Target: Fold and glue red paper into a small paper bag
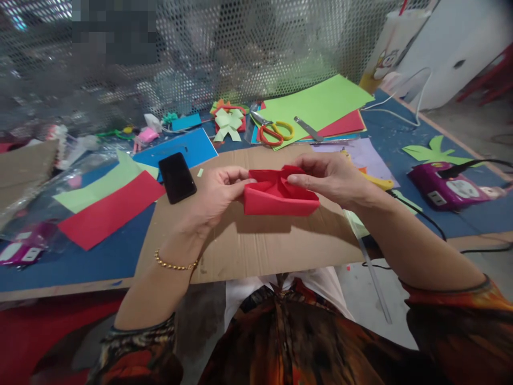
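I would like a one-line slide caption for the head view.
The left hand and right hand hold an open-topped red paper box over brown cardboard.

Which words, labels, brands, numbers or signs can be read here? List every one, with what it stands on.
No text can be read.
Tall translucent plastic cup with red straw: cartoon print; any lettering is too blurred.
Purple-and-white plastic block at right: any markings are too small to read.
Black rectangular phone: no lettering visible.
Red folded-paper box: no writing visible.
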`<action>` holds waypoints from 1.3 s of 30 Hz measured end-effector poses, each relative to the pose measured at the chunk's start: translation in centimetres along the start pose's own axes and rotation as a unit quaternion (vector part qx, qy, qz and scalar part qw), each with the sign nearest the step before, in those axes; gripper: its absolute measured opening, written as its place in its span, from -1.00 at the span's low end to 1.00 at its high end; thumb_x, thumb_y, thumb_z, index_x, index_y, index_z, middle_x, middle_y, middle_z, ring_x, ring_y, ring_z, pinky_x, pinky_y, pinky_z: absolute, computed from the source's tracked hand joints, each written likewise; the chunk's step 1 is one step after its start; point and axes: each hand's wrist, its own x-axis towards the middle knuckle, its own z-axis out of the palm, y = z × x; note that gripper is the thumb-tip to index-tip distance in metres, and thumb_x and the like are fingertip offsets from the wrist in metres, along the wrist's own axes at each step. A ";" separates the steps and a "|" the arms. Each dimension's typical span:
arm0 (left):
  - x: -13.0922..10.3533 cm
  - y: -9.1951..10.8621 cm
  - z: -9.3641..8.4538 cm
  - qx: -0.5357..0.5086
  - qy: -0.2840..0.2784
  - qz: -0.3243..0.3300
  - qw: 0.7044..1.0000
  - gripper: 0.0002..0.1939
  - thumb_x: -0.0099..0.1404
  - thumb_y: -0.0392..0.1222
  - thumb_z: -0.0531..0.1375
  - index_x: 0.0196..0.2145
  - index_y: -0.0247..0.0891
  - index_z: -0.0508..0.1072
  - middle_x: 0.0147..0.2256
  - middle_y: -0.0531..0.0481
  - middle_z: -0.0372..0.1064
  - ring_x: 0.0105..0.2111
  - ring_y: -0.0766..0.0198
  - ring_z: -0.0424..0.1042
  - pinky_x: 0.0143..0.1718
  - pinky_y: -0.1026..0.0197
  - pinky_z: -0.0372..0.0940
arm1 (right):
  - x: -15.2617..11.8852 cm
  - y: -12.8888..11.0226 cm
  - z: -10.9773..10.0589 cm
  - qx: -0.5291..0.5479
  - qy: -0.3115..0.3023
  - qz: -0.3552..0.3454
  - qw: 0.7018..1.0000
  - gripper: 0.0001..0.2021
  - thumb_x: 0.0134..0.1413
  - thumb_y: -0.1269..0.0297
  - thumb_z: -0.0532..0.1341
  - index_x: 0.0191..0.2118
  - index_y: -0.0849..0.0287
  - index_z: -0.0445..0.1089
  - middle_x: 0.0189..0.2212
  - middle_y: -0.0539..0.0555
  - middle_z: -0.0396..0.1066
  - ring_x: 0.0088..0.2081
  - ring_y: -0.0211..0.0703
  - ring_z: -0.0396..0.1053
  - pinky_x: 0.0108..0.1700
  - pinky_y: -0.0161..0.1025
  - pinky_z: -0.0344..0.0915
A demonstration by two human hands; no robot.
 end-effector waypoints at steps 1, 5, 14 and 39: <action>0.2 -0.1 -0.2 -0.011 0.015 0.005 1.000 -0.68 -0.09 -0.09 0.59 -0.48 -0.28 0.60 -0.46 0.01 0.57 -0.48 0.35 0.47 -0.42 0.32 0.38 | 0.0 -0.1 -0.2 0.018 0.008 -0.005 1.000 -0.64 -0.05 -0.05 0.57 -0.25 0.08 0.62 -0.31 0.03 0.63 -0.35 -0.22 0.48 -0.36 -0.28 0.40; 0.5 -0.4 -0.5 -0.043 0.058 0.014 0.997 -0.68 -0.14 -0.10 0.59 -0.46 -0.26 0.62 -0.46 0.02 0.58 -0.49 0.34 0.49 -0.45 0.32 0.42 | 0.2 0.3 -0.8 0.038 0.046 -0.002 0.998 -0.64 -0.04 -0.06 0.58 -0.26 0.06 0.62 -0.27 0.06 0.65 -0.31 -0.17 0.53 -0.31 -0.24 0.48; 0.2 -0.3 -0.1 -0.025 0.035 0.012 0.999 -0.67 -0.10 -0.04 0.59 -0.48 -0.25 0.61 -0.49 0.01 0.57 -0.50 0.35 0.46 -0.46 0.32 0.40 | 0.4 1.0 -0.1 0.026 0.080 0.011 0.996 -0.60 -0.16 -0.09 0.60 -0.41 0.10 0.57 -0.53 -0.04 0.51 -0.52 -0.29 0.35 -0.50 -0.30 0.30; -0.9 0.2 0.1 -0.045 0.034 0.091 0.994 -0.85 0.04 -0.22 0.48 -0.35 -0.19 0.77 -0.31 -0.05 0.72 -0.35 0.25 0.62 -0.31 0.29 0.53 | -0.3 0.0 0.9 0.118 0.100 0.000 0.988 -0.70 -0.33 0.01 0.68 -0.51 0.02 0.66 -0.53 0.02 0.60 -0.37 -0.09 0.59 -0.25 -0.13 0.58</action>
